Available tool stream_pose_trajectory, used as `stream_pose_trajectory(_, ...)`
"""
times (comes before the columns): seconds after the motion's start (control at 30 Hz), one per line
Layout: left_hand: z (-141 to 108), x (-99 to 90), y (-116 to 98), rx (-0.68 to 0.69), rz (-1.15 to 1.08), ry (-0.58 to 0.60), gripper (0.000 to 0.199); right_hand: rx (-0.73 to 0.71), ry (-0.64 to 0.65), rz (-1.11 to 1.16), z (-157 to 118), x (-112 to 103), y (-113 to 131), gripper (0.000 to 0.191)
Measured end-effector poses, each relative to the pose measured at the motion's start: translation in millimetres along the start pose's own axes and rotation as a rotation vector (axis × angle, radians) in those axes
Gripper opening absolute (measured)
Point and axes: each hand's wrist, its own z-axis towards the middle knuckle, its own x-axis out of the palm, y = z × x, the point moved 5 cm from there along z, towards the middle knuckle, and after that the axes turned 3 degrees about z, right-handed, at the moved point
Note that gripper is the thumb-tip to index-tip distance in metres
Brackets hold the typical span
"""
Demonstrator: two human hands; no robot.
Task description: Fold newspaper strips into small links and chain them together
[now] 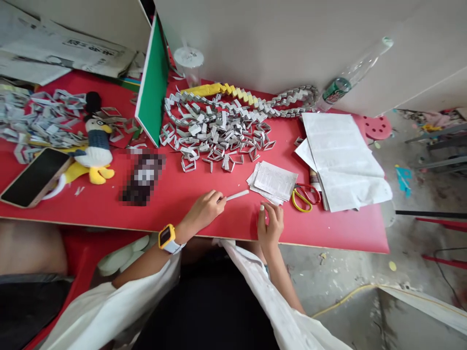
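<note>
A narrow folded paper strip sticks out to the right from my left hand, whose fingers are closed on its near end. A yellow watch sits on that wrist. My right hand is at the table's front edge, fingers curled and thumb raised, just below a small stack of printed paper slips. Whether those fingers touch the lowest slip is unclear. Scissors with red and yellow handles lie right of the slips. Behind my hands spreads a pile of folded paper links.
The red table also holds a green board, a lidded cup, a bottle, large paper sheets, a plush bird and a phone. A linked paper chain lies at the back.
</note>
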Motion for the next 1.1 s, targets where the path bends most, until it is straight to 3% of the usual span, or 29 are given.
stream_pose_trajectory(0.17,-4,-10.8,11,-0.229,-0.320,-0.140,0.017,0.098,0.240,0.247,21,18,23,0.034)
stream_pose_trajectory(0.27,-3,-19.5,5,-0.300,-0.611,-0.121,0.030,0.119,0.452,0.419,44,38,49,0.039)
stream_pose_trajectory(0.37,7,-30.1,-6,-0.335,-0.847,-0.110,0.037,0.106,0.535,0.539,69,49,77,0.037)
stream_pose_trajectory(0.67,58,-59.1,-25,-0.345,-1.133,-0.224,0.046,0.048,0.386,0.706,128,34,124,0.036)
stream_pose_trajectory(0.83,83,-77.6,-41,-0.193,-1.122,-0.233,0.047,0.046,0.299,0.794,151,28,135,0.038)
stream_pose_trajectory(0.93,97,-84.9,-48,-0.076,-1.021,-0.210,0.040,0.065,0.234,0.829,163,26,134,0.037)
stream_pose_trajectory(1.1,126,-78.6,-49,-0.102,-1.029,-0.030,0.043,0.060,0.010,0.862,191,8,126,0.029)
